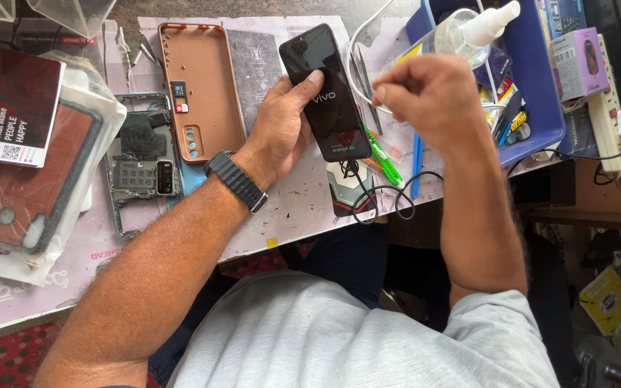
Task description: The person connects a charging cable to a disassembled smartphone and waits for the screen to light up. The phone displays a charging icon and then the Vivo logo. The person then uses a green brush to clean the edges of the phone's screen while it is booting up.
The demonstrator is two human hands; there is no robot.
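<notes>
My left hand [282,126], with a black watch [237,179] on the wrist, grips a black phone screen panel [328,93] from its left side, thumb laid across the glass. The panel is tilted above the worktable [289,208]. My right hand [433,93] hovers just right of the panel with its fingers curled shut and fingertips pinched together. Whether something tiny is between them I cannot tell. Left of my left hand lie an orange-brown phone case [199,86] and an opened phone body [141,165] with its circuit boards exposed.
A green tool [384,159], a blue pry stick [416,169] and a looped black cable [389,201] lie under the panel. At right stands a blue tray [540,108] with a spray bottle [468,32]; a power strip [605,100] lies beyond. A bagged case [30,187] sits at left.
</notes>
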